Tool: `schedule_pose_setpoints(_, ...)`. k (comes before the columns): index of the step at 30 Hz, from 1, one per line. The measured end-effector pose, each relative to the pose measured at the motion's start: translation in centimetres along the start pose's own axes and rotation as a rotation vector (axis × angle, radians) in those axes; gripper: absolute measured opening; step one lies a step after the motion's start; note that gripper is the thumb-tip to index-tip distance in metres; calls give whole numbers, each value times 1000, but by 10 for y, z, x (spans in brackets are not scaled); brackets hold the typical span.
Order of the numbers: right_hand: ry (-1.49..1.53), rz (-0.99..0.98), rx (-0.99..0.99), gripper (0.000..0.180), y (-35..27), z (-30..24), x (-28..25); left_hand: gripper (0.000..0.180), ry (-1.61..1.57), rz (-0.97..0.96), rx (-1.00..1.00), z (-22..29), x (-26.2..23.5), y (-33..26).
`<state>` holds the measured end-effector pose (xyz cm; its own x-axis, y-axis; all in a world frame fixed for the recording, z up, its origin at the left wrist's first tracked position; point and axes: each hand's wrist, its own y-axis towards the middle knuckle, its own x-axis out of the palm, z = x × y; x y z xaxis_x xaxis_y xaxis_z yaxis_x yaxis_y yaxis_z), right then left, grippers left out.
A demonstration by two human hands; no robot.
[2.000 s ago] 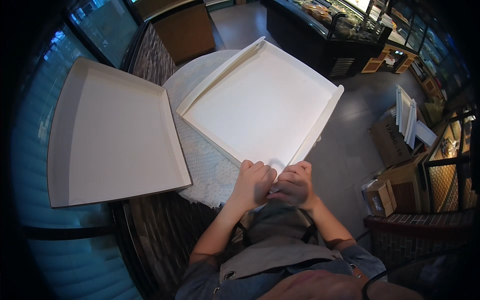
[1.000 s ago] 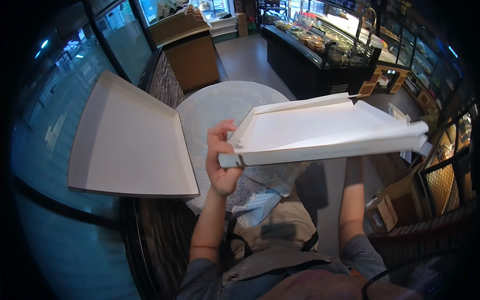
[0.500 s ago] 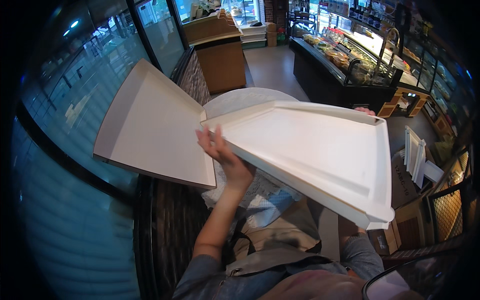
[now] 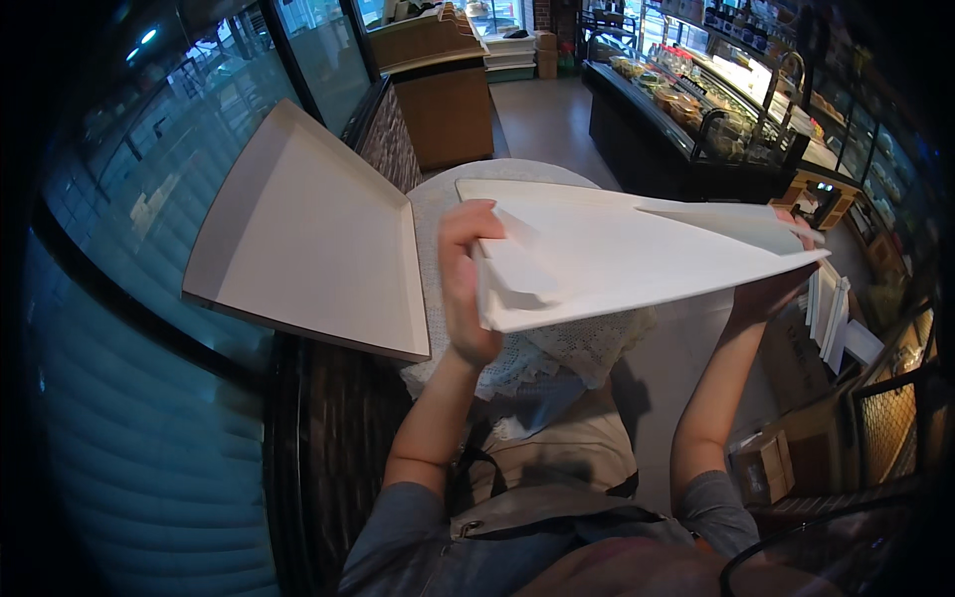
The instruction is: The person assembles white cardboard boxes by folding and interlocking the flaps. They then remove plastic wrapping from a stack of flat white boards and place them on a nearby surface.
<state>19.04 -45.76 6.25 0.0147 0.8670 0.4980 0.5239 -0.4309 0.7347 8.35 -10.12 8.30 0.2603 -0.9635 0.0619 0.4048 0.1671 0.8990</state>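
Between my two hands a white cardboard box tray (image 4: 607,249) with folded-up side walls is held tilted above a small round table. My left hand (image 4: 466,274) is closed over its left end, fingers curled round the wall. At the far right corner my right hand (image 4: 774,289) grips it, partly hidden behind the cardboard; some fingertips show beyond the edge. Left of my left hand, another white cardboard box piece (image 4: 313,239) with low walls leans tilted by the window. The table's lace cloth (image 4: 587,348) shows below the tray.
Dark-framed glass (image 4: 129,328) and a brick ledge (image 4: 348,438) run along the left. A wooden counter (image 4: 438,109) stands ahead, with a food display case (image 4: 686,119) ahead to the right. White folded cardboard pieces (image 4: 826,308) stand in a brown carton at the right.
The box tray has turned and tipped between my hands, its right end rising. My left hand has shifted from its side to a curled grip on its end; my right arm has come into view.
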Motion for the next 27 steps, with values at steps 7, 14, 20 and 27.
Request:
schedule_pose_setpoints(7, 369, -162, 243, 67, -12, 6, 14, 47, -207, 106, -6, -1, -20, 3)
schedule_pose_setpoints(14, 434, -243, 180, 38, -32, 3, 49, 32, -292, 385, -66, -6, -48, 6)
schedule_pose_setpoints(20, 446, 166, 241, 38, -53, -25, 59, 31, -361, 528, -34, 6, -54, -1)
schedule_pose_setpoints(27, 47, 156, -199, 60, -57, -27, 54, 38, 1087, 662, 96, 12, -42, 4)
